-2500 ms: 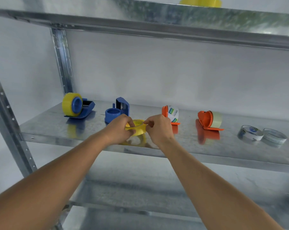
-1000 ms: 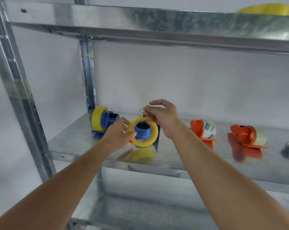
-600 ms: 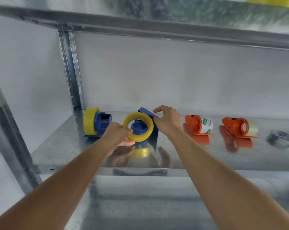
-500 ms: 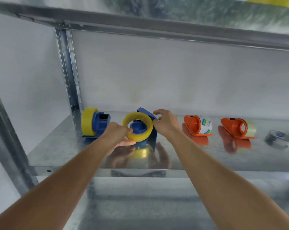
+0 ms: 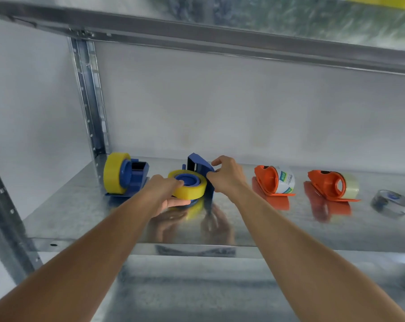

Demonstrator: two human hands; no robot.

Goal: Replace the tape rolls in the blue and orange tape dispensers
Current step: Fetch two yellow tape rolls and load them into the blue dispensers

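Yellow tape roll (image 5: 189,188) ringing blue hub | left hand (image 5: 162,191) grip | seating unclear

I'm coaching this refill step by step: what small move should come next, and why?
Probably press the yellow tape roll fully down the blue hub. The left hand holds the roll already ringing the hub, while the right hand steadies the blue dispenser frame.

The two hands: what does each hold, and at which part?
Left hand grips the yellow tape roll at its left edge; right hand holds the blue dispenser by its upright frame.
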